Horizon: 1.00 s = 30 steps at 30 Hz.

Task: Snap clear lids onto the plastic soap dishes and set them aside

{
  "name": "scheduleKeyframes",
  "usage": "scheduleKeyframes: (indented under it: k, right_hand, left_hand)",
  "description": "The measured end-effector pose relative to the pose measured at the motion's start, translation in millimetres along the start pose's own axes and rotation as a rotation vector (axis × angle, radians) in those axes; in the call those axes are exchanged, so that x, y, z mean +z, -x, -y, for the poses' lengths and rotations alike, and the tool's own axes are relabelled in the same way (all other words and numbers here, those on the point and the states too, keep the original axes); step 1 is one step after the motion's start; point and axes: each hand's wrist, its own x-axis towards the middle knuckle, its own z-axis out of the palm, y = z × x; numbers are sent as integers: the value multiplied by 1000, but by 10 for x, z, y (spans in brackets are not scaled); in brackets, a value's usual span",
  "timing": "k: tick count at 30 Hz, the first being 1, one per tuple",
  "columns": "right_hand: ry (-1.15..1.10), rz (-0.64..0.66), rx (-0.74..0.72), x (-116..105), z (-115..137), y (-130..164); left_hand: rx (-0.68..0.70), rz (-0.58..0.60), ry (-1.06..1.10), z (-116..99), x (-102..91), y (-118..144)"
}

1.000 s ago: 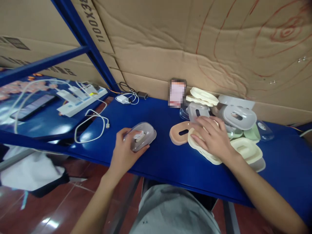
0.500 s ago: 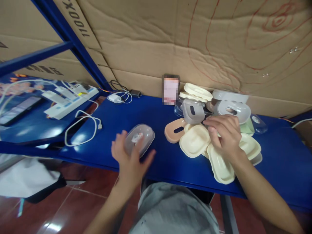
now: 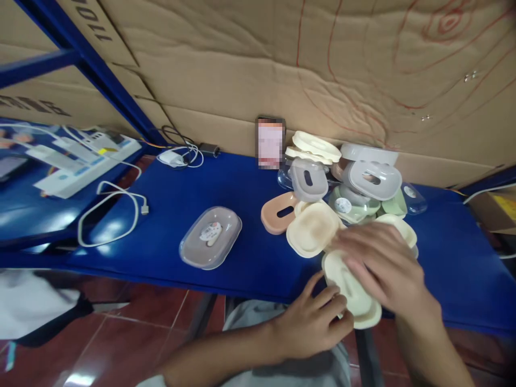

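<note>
At the near edge of the blue table [image 3: 242, 183], right of centre, a cream soap dish [image 3: 355, 298] lies half over the rim. Oval, shallow, pale cream plastic with a raised lip; no label readable on it. Left hand [image 3: 312, 325] comes up from below, thumb and fingers curled against its near-left edge. Right hand [image 3: 382, 266] lies over its far side, fingers spread and motion-blurred; whether they clamp the dish or only rest on it, cannot tell.

Just beyond, a second cream dish [image 3: 312, 228] sits flat, touching the pile. Behind it a tan dish [image 3: 276, 213] with a slot in its floor, a grey slotted tray [image 3: 308, 180], clear lids, pale green pieces [image 3: 393, 204] and more cream ones [image 3: 316, 146], heaped together against the cardboard wall [image 3: 282, 59]. One clear lid in the heap carries a small round white sticker [image 3: 343, 205], print too small to read.

Left of the heap, well apart, a grey dish under a clear cover [image 3: 210, 237], with a white sticker showing a little red mark; unreadable.

Far back, a small upright card [image 3: 270, 142], its face blurred out. Far left: coiled white cable [image 3: 108, 209], white charger [image 3: 171, 157], power strip [image 3: 76, 166]. Cardboard at top left bears upside-down black print, partly cut off, "110" legible; red pen loops at top right.
</note>
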Motion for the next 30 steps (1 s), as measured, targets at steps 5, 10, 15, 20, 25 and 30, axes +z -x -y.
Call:
scheduleKeyframes:
  k: [5,10,15,20,25,30]
  right_hand:
    - [163,-199,219,99,458,1008]
    - [119,-323,535,435,496,1293]
    - [86,-430,647,378,227,913]
    - [143,-227,571,197,-287,546]
    - [186,-92,519,261,-540,550]
    - [369,-37,504,352,-499,627]
  left_hand:
    - [-132,-133,147,115,-277,-81]
    - [-127,-153,224,349,-418,-504]
    - [-115,-49,127,412,-408,-610]
    - [-212,-86,-104,590,-704,-100]
    - [-479,-163,-377,863,-1118,622]
    - [-812,-213,-435,1024,-1299,1032]
